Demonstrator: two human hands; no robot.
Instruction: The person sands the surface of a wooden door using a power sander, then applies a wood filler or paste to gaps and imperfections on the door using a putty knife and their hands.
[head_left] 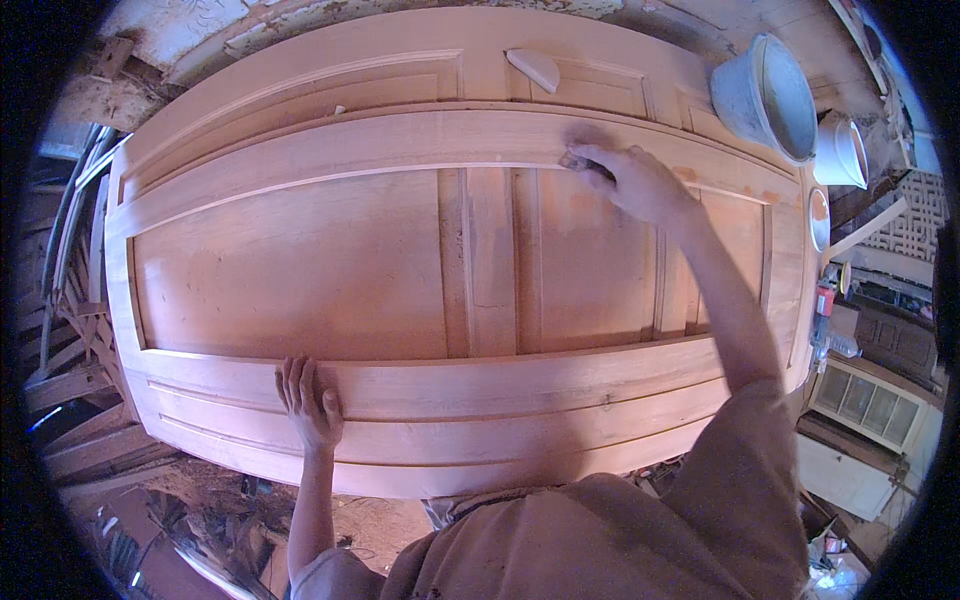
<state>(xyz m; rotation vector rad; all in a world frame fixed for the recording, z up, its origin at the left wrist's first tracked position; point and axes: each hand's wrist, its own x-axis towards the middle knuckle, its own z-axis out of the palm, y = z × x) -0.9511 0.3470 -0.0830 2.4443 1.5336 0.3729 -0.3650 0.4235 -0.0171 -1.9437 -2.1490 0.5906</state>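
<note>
A large pale wooden panelled door (487, 260) lies flat in front of me, with recessed panels and raised frame rails. My right hand (625, 182) reaches to the far long rail. Its fingers are closed round a small dark piece that looks like folded sandpaper (590, 166), pressed against the rail's edge; the hand hides most of it. On the near rail, left of the middle, my left hand (312, 402) lies flat with its fingers stretched out, holding nothing. A white half-round piece (534, 69) rests on the door's far part.
At the far right corner stand a large grey-blue bucket (765, 100) and a smaller white bucket (841, 151). A clear plastic bottle (843, 345) is beyond the right edge. Stacked timber (85, 385) lies at the left. A small framed window (865, 400) leans at the right.
</note>
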